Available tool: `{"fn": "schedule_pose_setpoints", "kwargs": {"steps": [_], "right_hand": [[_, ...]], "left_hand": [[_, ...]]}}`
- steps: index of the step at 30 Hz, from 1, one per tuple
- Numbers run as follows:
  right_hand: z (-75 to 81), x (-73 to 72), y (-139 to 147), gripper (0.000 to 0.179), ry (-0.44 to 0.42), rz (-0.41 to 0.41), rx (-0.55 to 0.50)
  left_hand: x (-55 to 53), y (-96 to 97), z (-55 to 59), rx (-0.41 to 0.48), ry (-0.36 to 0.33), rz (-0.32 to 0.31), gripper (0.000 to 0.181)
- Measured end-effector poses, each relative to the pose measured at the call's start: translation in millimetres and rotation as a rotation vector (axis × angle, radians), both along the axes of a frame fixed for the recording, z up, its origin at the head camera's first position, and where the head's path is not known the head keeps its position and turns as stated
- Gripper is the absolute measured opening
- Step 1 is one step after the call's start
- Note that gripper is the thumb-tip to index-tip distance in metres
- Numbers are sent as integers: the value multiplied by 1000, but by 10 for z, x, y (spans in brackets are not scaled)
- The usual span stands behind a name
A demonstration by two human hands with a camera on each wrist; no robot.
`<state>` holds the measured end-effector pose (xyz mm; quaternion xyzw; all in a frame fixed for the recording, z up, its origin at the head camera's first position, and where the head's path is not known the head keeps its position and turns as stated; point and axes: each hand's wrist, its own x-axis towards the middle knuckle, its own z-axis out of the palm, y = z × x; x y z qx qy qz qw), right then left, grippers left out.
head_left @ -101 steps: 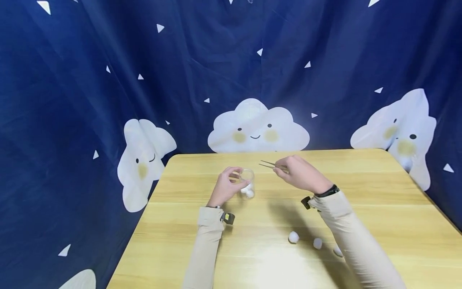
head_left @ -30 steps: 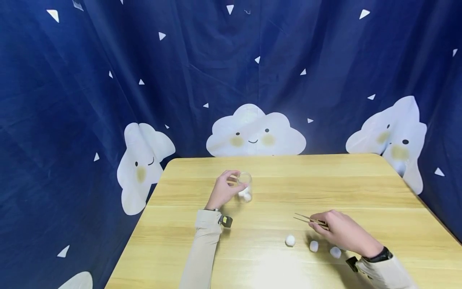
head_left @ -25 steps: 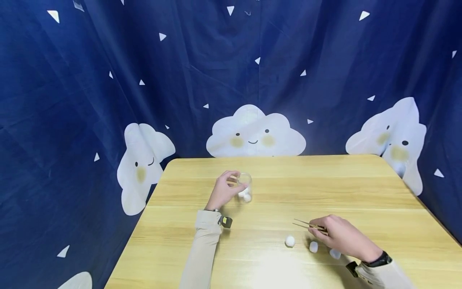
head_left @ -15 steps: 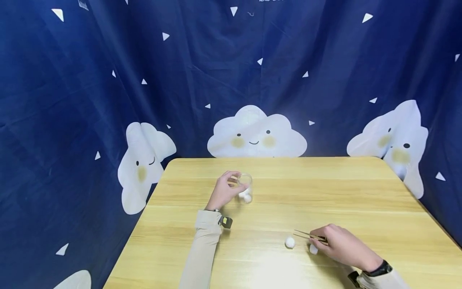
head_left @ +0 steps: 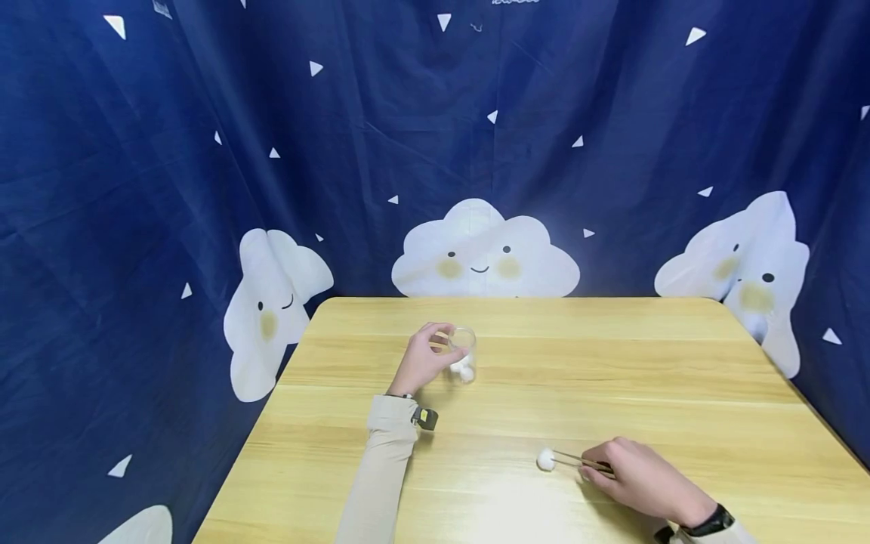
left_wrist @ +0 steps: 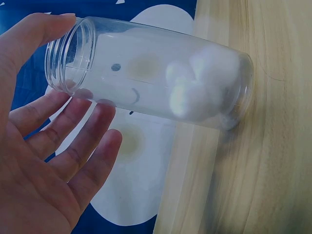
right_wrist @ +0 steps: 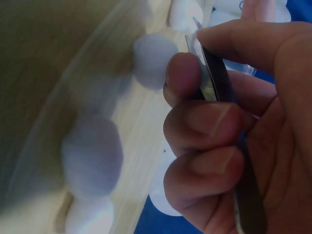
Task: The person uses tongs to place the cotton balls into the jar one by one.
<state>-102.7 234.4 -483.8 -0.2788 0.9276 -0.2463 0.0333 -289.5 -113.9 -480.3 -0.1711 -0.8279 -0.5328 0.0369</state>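
Note:
Near the table's middle, my left hand (head_left: pixel 423 359) holds a clear screw-neck jar (left_wrist: pixel 131 68) by its rim, thumb on one side and fingertips on the other. The jar stands on the table with several cotton balls (left_wrist: pixel 209 83) at its bottom. My right hand (head_left: pixel 635 480) pinches metal tweezers (right_wrist: pixel 219 80) low over the table. Their slightly parted tips are at a loose cotton ball (head_left: pixel 546 459); whether they squeeze it I cannot tell. More cotton balls (right_wrist: pixel 156 58) lie beside the right hand in the right wrist view, hidden behind that hand in the head view.
A light wooden table (head_left: pixel 381 332) spans the view. Behind it hangs a dark blue curtain (head_left: pixel 381 136) with white clouds and triangles. Both wrists wear dark straps with small cameras. Bright glare lies on the table's near part.
From near the jar, my right hand has come right and toward me with the tweezers, then lower, until the tips reached the leftmost loose cotton ball. My left hand keeps hold of the jar.

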Motion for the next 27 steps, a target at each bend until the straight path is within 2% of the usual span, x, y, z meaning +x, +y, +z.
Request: {"fn": "schedule_pose_setpoints", "kwargs": {"steps": [8, 19, 27], "right_hand": [[-27, 16, -27, 35, 57, 13, 9], [-49, 11, -14, 27, 123, 80, -14], [-58, -2, -19, 29, 187, 84, 0]], "left_hand": [[1, -7, -5, 2, 3, -6, 52], [-9, -13, -17, -2, 14, -3, 52], [-38, -13, -47, -2, 27, 0, 52]]}}
